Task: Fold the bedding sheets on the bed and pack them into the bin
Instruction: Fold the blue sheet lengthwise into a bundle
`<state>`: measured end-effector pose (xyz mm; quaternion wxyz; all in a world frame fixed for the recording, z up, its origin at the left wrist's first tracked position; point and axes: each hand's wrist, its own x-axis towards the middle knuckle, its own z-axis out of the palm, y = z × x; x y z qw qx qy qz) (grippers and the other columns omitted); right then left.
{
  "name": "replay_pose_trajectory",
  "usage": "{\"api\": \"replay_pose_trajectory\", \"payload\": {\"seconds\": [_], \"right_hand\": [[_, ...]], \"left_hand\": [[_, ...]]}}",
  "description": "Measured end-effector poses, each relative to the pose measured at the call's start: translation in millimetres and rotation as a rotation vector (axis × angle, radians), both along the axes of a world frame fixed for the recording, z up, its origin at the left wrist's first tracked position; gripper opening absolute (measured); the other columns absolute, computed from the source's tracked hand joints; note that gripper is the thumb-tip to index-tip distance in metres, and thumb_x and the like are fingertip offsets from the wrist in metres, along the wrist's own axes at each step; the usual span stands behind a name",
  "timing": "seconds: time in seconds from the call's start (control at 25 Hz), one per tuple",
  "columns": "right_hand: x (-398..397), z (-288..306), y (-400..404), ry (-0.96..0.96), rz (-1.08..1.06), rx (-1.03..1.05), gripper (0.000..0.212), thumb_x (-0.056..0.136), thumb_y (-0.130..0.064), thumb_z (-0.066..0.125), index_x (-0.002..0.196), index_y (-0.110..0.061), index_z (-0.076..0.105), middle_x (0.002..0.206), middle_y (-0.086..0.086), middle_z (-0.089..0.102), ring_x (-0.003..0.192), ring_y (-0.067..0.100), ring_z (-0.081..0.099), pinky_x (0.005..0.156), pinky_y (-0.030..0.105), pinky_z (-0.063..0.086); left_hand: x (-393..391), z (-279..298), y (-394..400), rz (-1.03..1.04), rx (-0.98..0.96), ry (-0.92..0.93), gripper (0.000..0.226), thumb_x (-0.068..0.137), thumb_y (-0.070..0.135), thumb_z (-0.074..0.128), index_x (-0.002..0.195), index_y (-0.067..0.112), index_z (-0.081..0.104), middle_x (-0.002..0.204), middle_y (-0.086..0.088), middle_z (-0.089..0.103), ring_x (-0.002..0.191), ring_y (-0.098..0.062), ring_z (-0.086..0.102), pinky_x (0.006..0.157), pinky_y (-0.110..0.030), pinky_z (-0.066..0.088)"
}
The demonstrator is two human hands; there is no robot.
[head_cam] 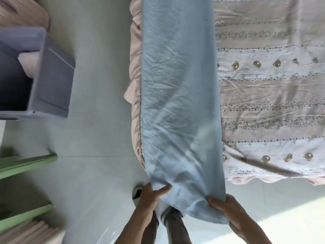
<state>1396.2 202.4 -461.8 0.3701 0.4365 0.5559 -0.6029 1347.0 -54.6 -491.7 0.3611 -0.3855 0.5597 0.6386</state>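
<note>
Beside bed [272, 85], left hand [149, 196], right hand [223, 205] grip blue sheet [179, 103], bin [52, 76] apart

Soft, even daylight fills the scene, slightly hazy and low in contrast. A brighter sunlit patch falls on the floor [290, 219] toward 5 o'clock. Folds in the blue sheet [181, 103] cast gentle shadows. Motion blur smears the green frame [28, 166] at 8 o'clock and the bin [52, 71] at 10 o'clock; wide-angle distortion bends the edges.
</note>
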Motion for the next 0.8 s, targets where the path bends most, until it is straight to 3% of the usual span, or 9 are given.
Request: {"api": "replay_pose_trajectory", "payload": {"seconds": [0.08,0.16,0.28,0.4,0.44,0.52,0.6,0.72,0.8], "right_hand": [[12.2,9.5,1.7,0.024,-0.016,-0.038,0.076,0.042,-0.042,0.092,0.098,0.006,0.072,0.098,0.023,0.074,0.095,0.037,0.071,0.089,0.044,0.052],[23.5,15.4,0.7,0.059,-0.077,-0.140,0.070,0.050,-0.036,0.092,0.100,0.008,0.070,0.097,0.024,0.073,0.086,0.036,0.070,0.085,0.043,0.049],[29.6,21.8,-5.1,0.083,-0.214,-0.352,0.056,0.059,-0.022,0.093,0.090,0.014,0.064,0.058,0.013,0.052,0.039,0.020,0.043,0.065,0.035,0.043],[34.2,33.3,-14.1,0.102,-0.371,-0.533,0.041,0.074,-0.004,0.081,0.104,0.013,0.059,0.053,0.011,0.044,0.028,0.012,0.031,0.043,0.025,0.048],[32.3,40.2,-15.8,0.098,-0.387,-0.533,0.035,0.080,0.001,0.071,0.111,0.013,0.057,0.057,0.014,0.051,0.029,0.014,0.040,0.041,0.025,0.048],[29.5,41.3,-15.3,0.105,-0.308,-0.419,0.038,0.081,-0.001,0.065,0.115,0.015,0.057,0.079,0.019,0.065,0.058,0.028,0.063,0.049,0.033,0.056],[34.2,38.9,-0.7,0.163,-0.219,-0.283,0.042,0.073,-0.007,0.078,0.109,0.009,0.065,0.094,0.020,0.070,0.081,0.034,0.066,0.064,0.041,0.060],[41.1,39.4,22.5,0.258,-0.142,-0.125,0.054,0.062,-0.030,0.086,0.105,-0.002,0.069,0.097,0.013,0.075,0.085,0.027,0.072,0.080,0.045,0.058],[41.3,40.5,27.1,0.288,-0.222,-0.069,0.045,0.077,-0.038,0.079,0.109,-0.008,0.070,0.105,0.010,0.075,0.096,0.026,0.071,0.090,0.048,0.054]], "left_hand": [[-2.1,10.4,1.6,0.046,-0.029,0.056,0.059,0.066,0.011,0.087,0.120,0.011,0.063,0.111,-0.004,0.073,0.106,-0.021,0.068,0.087,-0.032,0.052],[1.1,3.8,-6.4,0.092,-0.029,0.066,0.079,0.059,0.026,0.087,0.129,0.023,0.052,0.124,0.004,0.065,0.116,-0.015,0.059,0.087,-0.028,0.044],[11.7,0.2,-8.5,0.037,0.225,-0.034,0.079,0.067,0.048,0.082,0.137,0.038,0.048,0.134,0.007,0.060,0.126,-0.019,0.055,0.105,-0.050,0.039],[32.3,4.2,2.9,0.162,0.324,-0.148,0.077,0.077,0.068,0.066,0.141,0.031,0.048,0.141,0.001,0.055,0.133,-0.025,0.048,0.107,-0.061,0.036],[35.0,8.3,13.3,0.264,0.348,-0.120,0.073,0.081,0.065,0.061,0.140,0.023,0.051,0.136,-0.003,0.059,0.128,-0.026,0.053,0.104,-0.056,0.041],[31.8,20.7,31.8,0.424,0.388,-0.057,0.060,0.087,0.051,0.057,0.134,0.013,0.058,0.126,-0.011,0.066,0.116,-0.029,0.061,0.099,-0.047,0.049],[33.2,37.4,46.8,0.455,0.398,0.020,0.046,0.087,0.036,0.059,0.125,0.011,0.064,0.115,-0.013,0.070,0.104,-0.030,0.067,0.091,-0.045,0.055],[44.5,55.6,36.5,0.409,0.342,0.119,0.038,0.082,0.017,0.065,0.118,0.003,0.066,0.108,-0.016,0.071,0.096,-0.034,0.069,0.085,-0.048,0.057],[52.4,69.7,24.8,0.329,0.226,0.191,0.048,0.083,0.016,0.071,0.127,0.000,0.059,0.118,-0.021,0.067,0.105,-0.038,0.066,0.090,-0.053,0.054]]}}
